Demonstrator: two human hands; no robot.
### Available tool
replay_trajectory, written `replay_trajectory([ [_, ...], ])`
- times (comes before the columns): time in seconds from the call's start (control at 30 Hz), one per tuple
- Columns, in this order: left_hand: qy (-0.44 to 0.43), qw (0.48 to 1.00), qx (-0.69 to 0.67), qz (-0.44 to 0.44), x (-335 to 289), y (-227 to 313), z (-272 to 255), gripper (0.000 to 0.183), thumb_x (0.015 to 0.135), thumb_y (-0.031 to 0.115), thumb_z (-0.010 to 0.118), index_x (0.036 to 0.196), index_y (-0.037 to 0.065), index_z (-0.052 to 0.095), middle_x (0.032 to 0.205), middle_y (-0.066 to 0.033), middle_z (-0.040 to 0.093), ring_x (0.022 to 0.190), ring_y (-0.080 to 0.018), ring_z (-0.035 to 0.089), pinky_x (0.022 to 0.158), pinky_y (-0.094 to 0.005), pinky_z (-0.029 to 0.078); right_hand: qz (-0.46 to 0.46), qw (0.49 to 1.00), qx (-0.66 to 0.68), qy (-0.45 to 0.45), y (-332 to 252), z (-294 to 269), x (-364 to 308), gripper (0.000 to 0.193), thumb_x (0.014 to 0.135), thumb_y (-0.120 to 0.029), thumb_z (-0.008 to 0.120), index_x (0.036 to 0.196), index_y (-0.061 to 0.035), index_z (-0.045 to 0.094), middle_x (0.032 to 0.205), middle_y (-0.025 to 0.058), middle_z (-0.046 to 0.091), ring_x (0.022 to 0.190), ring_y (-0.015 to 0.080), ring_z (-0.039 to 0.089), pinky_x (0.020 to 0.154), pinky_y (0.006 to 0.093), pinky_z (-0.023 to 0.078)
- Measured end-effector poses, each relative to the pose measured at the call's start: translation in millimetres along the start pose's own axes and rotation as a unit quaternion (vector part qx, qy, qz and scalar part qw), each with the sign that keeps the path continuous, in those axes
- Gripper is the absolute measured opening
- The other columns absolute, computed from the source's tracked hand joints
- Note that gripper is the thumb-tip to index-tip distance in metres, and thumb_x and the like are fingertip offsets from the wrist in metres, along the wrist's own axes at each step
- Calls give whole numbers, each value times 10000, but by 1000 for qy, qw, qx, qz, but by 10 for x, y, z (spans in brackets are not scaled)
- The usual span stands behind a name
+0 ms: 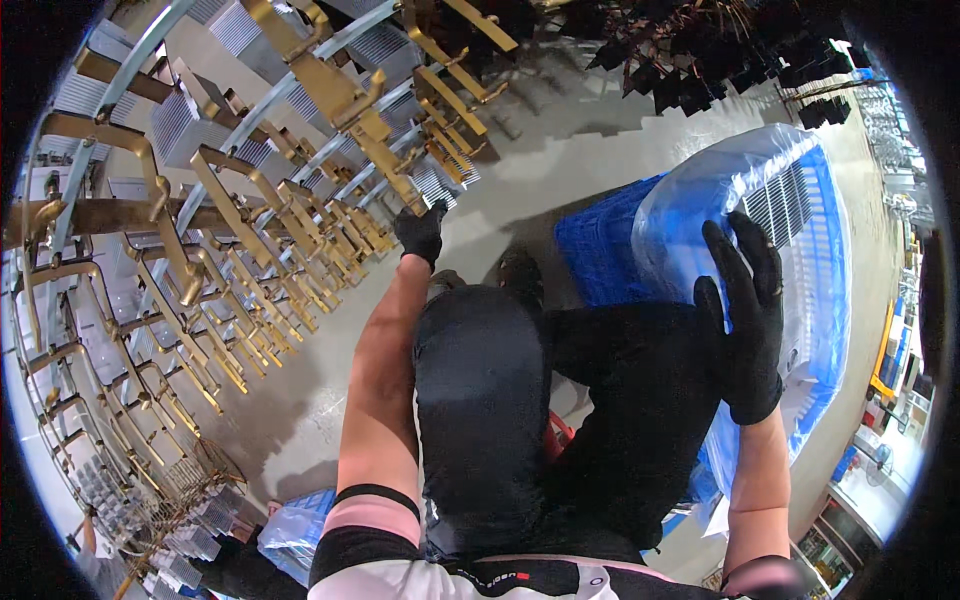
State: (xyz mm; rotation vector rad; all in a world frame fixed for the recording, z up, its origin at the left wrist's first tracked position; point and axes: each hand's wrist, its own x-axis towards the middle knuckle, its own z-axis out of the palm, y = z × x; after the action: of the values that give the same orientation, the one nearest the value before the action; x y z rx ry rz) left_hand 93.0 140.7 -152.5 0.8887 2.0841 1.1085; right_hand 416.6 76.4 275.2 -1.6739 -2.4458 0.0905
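My left hand point(420, 233), in a black glove, reaches forward and grips the lower end of a finned silver metal part point(437, 182) that hangs on a gold-coloured rack hook point(395, 165). My right hand point(745, 320), also gloved in black, lies flat with spread fingers on the clear plastic bag lining a blue crate point(830, 250). Inside that bag more finned silver parts point(785, 205) show. My legs in black trousers fill the middle of the view, between the two hands.
Long curved rails carry several gold hooks point(230, 250) with silver finned parts across the left. A second blue crate point(600, 250) sits behind the first. Dark parts point(700, 60) hang at the top right. Another person in black crouches at a bagged crate point(295, 530) at lower left. Grey floor point(560, 160) lies ahead.
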Motion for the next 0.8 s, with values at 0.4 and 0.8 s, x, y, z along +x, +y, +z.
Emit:
replay_trajectory([
  [0.4,-69,991,-10,115,249,-488,-183,448,713,312,872,906,-9,627,755,-162,671,655,-263,606,616,-406,485,-5,1000,5,-6,-6,10,9,525,884,-55,613,1398,-140,545,1447,177,453,1362,380,399,1126,484,328],
  [0.8,-193,971,-139,-22,-32,157,-258,353,740,166,861,951,33,612,778,-32,686,624,-120,611,539,-303,489,-1,1000,1,-14,-5,40,8,504,898,-83,613,1395,-139,548,1453,185,449,1372,380,386,1146,479,295],
])
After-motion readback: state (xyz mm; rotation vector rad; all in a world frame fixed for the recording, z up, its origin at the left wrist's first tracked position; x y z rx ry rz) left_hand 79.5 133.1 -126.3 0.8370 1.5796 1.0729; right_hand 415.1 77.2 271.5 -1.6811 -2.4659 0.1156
